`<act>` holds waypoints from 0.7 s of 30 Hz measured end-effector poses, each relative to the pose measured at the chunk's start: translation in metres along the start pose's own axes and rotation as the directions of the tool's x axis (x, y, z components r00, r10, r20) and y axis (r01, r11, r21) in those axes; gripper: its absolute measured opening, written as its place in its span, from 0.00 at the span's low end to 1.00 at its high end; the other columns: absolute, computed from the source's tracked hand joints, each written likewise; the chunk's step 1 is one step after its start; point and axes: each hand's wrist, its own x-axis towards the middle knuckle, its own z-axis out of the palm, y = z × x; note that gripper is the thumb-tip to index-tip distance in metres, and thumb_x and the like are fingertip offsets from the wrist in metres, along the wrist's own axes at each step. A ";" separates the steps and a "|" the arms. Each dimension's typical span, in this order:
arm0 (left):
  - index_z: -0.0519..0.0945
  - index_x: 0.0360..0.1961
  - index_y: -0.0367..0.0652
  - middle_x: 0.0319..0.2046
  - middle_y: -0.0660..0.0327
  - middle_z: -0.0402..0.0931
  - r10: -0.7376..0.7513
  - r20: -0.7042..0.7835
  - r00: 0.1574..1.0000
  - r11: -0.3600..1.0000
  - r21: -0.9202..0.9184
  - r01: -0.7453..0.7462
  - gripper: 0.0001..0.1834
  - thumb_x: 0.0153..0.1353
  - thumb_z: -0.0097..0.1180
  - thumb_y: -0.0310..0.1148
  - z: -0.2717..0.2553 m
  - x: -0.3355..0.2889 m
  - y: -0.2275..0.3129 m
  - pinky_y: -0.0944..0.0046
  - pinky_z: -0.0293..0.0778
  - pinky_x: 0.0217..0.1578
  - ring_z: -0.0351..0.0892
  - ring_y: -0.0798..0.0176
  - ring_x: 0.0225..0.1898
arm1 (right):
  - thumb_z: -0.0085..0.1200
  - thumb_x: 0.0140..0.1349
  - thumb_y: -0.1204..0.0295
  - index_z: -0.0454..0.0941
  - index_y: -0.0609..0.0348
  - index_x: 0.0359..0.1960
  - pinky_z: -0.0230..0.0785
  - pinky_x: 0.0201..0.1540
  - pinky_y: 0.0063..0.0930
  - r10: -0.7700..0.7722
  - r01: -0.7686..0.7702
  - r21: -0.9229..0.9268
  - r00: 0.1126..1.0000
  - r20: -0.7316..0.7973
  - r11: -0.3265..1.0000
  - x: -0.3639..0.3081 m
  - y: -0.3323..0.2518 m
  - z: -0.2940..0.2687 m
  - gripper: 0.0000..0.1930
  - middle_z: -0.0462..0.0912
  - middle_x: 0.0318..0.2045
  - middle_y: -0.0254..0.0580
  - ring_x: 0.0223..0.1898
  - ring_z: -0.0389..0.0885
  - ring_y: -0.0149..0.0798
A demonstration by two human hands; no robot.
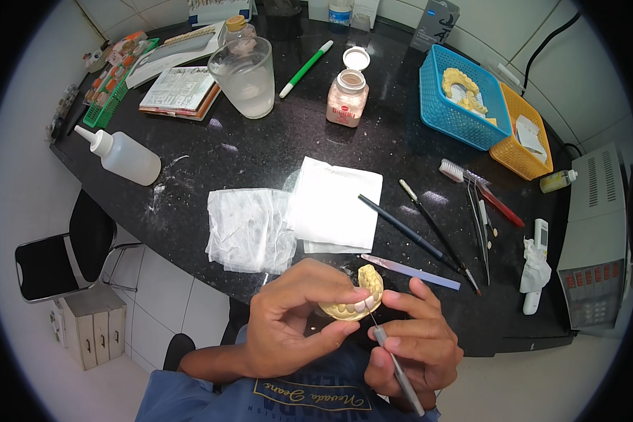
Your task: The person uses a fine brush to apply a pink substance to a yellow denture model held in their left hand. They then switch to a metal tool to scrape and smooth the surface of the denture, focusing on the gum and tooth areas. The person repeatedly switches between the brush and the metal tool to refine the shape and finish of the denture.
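Observation:
My left hand [299, 316] is closed around a yellowish dental cast [370, 278], thumb and fingers on its left side. Several whitish teeth [362, 305] stand along the front of the cast's arch. In my right hand [422, 341] is a metal dental carving tool [399, 369], held like a pen. Its thin tip points up at the white teeth; whether it touches them is too small to tell. One finger of the right hand rests near the cast's right edge. Both hands are above the table's front edge, close to my body.
White tissues [337, 204], brushes [429, 218] and a lilac-handled tool [415, 273] lie beyond my hands. Tweezers [479, 225] and a toothbrush [492, 197] are to the right. Farther back stand a powder jar [347, 102], a glass of cloudy water [246, 88], a squeeze bottle [130, 158] and a blue basket [450, 116].

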 end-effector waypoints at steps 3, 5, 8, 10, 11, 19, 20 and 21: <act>0.80 0.51 0.34 0.46 0.53 0.75 0.004 -0.006 1.000 1.000 0.003 -0.004 0.22 0.53 0.64 0.14 0.000 -0.001 -0.001 0.66 0.72 0.50 0.77 0.63 0.49 | 0.67 0.53 0.71 0.75 0.53 0.36 0.69 0.60 0.51 -0.002 0.002 0.000 1.000 0.003 1.000 -0.001 0.001 0.001 0.12 0.85 0.26 0.37 0.44 0.87 0.50; 0.80 0.51 0.34 0.46 0.53 0.75 0.006 -0.012 1.000 1.000 0.000 -0.006 0.22 0.53 0.64 0.14 0.000 -0.001 -0.001 0.66 0.73 0.50 0.77 0.63 0.49 | 0.67 0.53 0.72 0.75 0.53 0.36 0.68 0.61 0.52 0.000 0.000 0.000 1.000 0.001 1.000 -0.002 0.000 0.001 0.12 0.85 0.26 0.37 0.44 0.87 0.50; 0.80 0.51 0.33 0.46 0.52 0.75 0.013 -0.014 1.000 1.000 -0.002 -0.013 0.22 0.53 0.64 0.14 0.000 -0.001 -0.001 0.66 0.73 0.50 0.77 0.63 0.49 | 0.66 0.53 0.72 0.75 0.53 0.36 0.66 0.62 0.53 0.004 -0.004 -0.001 1.000 0.002 1.000 -0.002 -0.001 0.000 0.12 0.84 0.26 0.37 0.45 0.86 0.50; 0.80 0.49 0.32 0.44 0.52 0.74 0.021 -0.034 0.999 1.000 0.016 -0.020 0.19 0.54 0.65 0.17 0.002 0.000 -0.001 0.68 0.74 0.46 0.77 0.65 0.45 | 0.66 0.53 0.73 0.75 0.53 0.36 0.65 0.63 0.54 0.008 -0.008 0.004 1.000 0.007 1.000 -0.003 0.000 0.000 0.12 0.84 0.26 0.36 0.45 0.86 0.51; 0.80 0.47 0.32 0.43 0.52 0.74 0.025 -0.044 0.999 0.999 0.025 -0.024 0.18 0.54 0.65 0.18 0.003 0.001 0.000 0.69 0.74 0.45 0.77 0.65 0.43 | 0.65 0.53 0.73 0.75 0.53 0.36 0.65 0.63 0.54 0.005 -0.005 0.009 1.000 0.010 1.000 -0.003 0.000 0.000 0.12 0.84 0.26 0.36 0.45 0.86 0.51; 0.78 0.51 0.31 0.47 0.51 0.74 -0.031 -0.030 0.999 0.999 -0.043 0.030 0.21 0.54 0.63 0.15 0.003 0.000 0.002 0.65 0.73 0.52 0.77 0.62 0.49 | 0.64 0.54 0.73 0.74 0.55 0.35 0.66 0.62 0.54 0.005 0.003 0.089 0.996 -0.088 0.996 -0.005 0.001 0.002 0.11 0.83 0.24 0.37 0.42 0.87 0.51; 0.78 0.52 0.31 0.48 0.51 0.75 -0.044 -0.029 0.999 0.997 -0.067 0.042 0.22 0.54 0.62 0.13 0.003 -0.001 0.002 0.64 0.72 0.54 0.77 0.61 0.51 | 0.64 0.54 0.73 0.74 0.55 0.36 0.66 0.62 0.53 -0.008 0.014 0.075 0.996 -0.084 0.997 -0.004 0.002 0.003 0.11 0.83 0.23 0.37 0.41 0.87 0.51; 0.78 0.52 0.31 0.48 0.51 0.75 -0.040 -0.037 0.999 0.997 -0.071 0.037 0.22 0.54 0.62 0.13 0.003 -0.001 0.001 0.64 0.72 0.54 0.77 0.61 0.51 | 0.64 0.54 0.73 0.74 0.55 0.36 0.67 0.61 0.53 -0.020 0.025 0.061 0.997 -0.080 0.998 -0.004 0.004 0.003 0.11 0.83 0.23 0.37 0.41 0.88 0.50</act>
